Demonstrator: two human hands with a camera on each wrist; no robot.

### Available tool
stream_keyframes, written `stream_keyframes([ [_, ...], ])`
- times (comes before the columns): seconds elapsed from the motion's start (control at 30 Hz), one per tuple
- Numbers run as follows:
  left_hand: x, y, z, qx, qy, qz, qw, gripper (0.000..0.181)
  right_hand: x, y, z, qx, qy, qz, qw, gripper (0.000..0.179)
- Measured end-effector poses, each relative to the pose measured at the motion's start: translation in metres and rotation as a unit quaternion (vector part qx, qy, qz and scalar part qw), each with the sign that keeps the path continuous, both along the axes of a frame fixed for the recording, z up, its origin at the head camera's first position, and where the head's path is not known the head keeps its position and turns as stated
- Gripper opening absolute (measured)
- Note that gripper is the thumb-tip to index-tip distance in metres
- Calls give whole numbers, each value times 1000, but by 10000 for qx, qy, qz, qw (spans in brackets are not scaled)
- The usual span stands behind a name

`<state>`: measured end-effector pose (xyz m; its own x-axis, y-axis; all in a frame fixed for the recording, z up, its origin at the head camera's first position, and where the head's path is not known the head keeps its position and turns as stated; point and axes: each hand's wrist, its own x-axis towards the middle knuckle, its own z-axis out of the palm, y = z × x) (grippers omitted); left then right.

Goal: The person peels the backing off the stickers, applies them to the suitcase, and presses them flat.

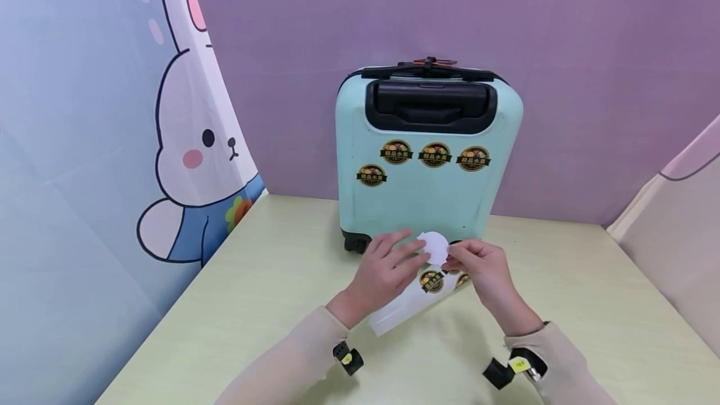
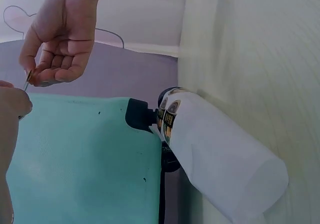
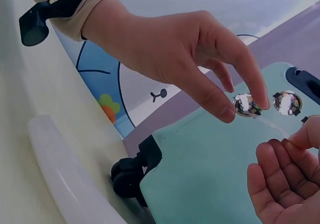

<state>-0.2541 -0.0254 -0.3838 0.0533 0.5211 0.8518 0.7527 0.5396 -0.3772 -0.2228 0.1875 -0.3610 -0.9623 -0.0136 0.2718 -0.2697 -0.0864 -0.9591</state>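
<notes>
A round sticker (image 1: 435, 247) with its white back toward the head camera is held up before a mint-green suitcase (image 1: 416, 205). My right hand (image 1: 482, 267) pinches its right edge between thumb and forefinger; in the left wrist view that pinch shows with the sticker nearly edge-on. At the sticker's left side is my left hand (image 1: 388, 270), fingers spread and fingertips at the edge. In the right wrist view the left thumb and forefinger stand apart. Below the hands lies a curled white sticker sheet (image 1: 394, 314) bearing black-and-gold round stickers (image 1: 432, 281).
On the suitcase are several fruit stickers (image 1: 435, 155), three in a row and one lower left. Its black handle recess (image 1: 431, 107) is at the top. It stands on a pale table (image 1: 292, 255) against a purple curtain (image 1: 281, 80); a rabbit-print cloth (image 1: 191, 142) hangs left.
</notes>
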Motion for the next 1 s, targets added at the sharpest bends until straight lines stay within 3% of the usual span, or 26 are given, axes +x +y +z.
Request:
stream_keyframes([
  [0.13,-1,0,-1,-81,234,81,9997,27,1,-4,0,-26,-52,88,9999,32],
  [0.43,-1,-4,-2,-173,555,-86,9983,11,4,-12,-5,-39,-332,111,9994,28],
  [0.7,0,-8,1,-207,909,-130,9956,16,7,-13,-6,-76,-531,113,9985,24],
  [0.83,1,-11,1,-222,982,-51,9949,21,8,-12,-5,-189,-502,322,9980,27],
  [1.0,1,-15,1,-180,1048,-105,9943,22,11,-9,-6,-454,-196,952,9942,32],
])
